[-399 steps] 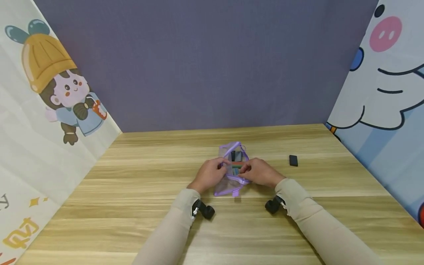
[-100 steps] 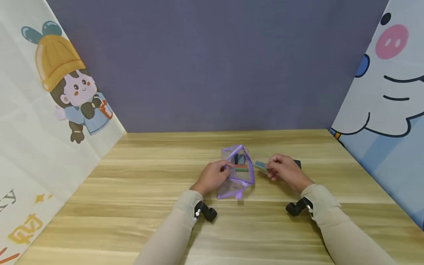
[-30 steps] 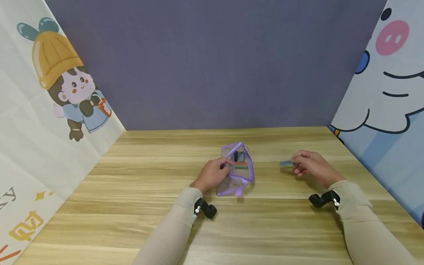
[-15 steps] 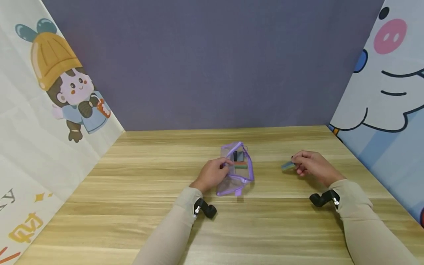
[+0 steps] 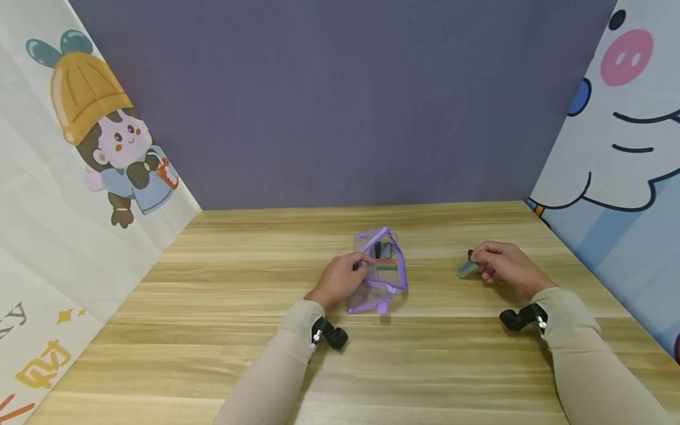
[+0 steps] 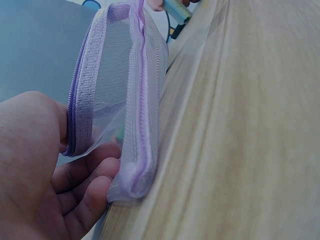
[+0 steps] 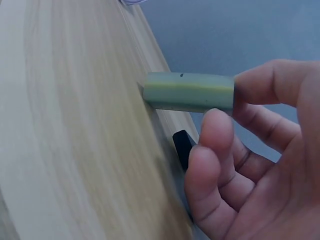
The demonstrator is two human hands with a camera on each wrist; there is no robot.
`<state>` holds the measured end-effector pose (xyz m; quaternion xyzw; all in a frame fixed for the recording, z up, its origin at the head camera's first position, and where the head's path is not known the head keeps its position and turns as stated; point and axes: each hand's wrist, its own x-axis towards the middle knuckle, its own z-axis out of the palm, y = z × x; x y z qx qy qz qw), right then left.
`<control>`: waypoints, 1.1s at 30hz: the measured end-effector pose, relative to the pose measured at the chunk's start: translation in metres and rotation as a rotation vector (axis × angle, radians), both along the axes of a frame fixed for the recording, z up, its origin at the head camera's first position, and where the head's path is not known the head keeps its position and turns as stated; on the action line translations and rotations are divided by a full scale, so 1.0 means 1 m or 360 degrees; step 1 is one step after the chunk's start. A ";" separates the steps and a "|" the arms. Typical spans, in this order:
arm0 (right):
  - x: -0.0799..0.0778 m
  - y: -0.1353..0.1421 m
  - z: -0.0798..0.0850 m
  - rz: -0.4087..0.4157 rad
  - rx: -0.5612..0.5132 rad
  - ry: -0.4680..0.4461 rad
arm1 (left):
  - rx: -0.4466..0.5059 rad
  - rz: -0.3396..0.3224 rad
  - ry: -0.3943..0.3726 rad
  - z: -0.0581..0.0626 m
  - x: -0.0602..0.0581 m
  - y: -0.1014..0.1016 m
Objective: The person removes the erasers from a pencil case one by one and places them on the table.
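A see-through mesh pencil pouch [image 5: 366, 300] with purple zip edging lies unzipped on the table. My left hand [image 5: 342, 278] grips its left edge, the zip edge [image 6: 80, 110] caught between thumb and fingers. Inside the pouch are an orange-and-green bar [image 5: 386, 265], a grey piece [image 5: 386, 251] and a slim black piece [image 5: 378, 249]. To the right, my right hand [image 5: 502, 265] pinches one end of a blue-green striped eraser [image 7: 187, 92], held low over the table. Just behind those fingers is a small black block [image 7: 184, 147], largely hidden by the hand.
The wooden table [image 5: 425, 366] ends at a grey-purple panel [image 5: 340, 106] at the back. Cartoon-printed panels stand to the left [image 5: 32, 195] and right [image 5: 653, 195]. A small black camera device is strapped to each wrist.
My right hand has carried the striped eraser out of the pouch to the right, beside the black block. Lately the eraser has turned, its free end swinging towards me. My left hand stays on the pouch.
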<state>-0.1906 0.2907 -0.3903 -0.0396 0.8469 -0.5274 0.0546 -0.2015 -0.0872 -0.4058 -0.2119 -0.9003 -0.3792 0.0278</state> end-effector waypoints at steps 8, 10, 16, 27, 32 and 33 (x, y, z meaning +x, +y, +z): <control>0.001 0.004 0.001 -0.0015 0.0026 0.0008 | 0.0008 -0.0003 0.0019 0.000 -0.001 0.001; 0.001 0.005 0.001 -0.0014 0.0040 0.0012 | 0.0013 -0.0002 0.0014 0.000 -0.001 0.001; 0.000 0.008 0.002 -0.0021 0.0082 0.0004 | 0.0040 -0.0007 -0.0002 0.000 -0.002 0.000; 0.000 0.009 0.001 -0.0112 0.0100 -0.0014 | 0.0043 -0.0012 0.0006 0.000 -0.001 0.000; 0.000 0.010 0.000 -0.0149 0.0114 -0.0013 | 0.0033 -0.0008 -0.0001 0.000 0.000 0.000; 0.000 0.010 0.000 -0.0158 0.0115 -0.0014 | 0.0033 -0.0009 -0.0002 0.000 -0.001 0.000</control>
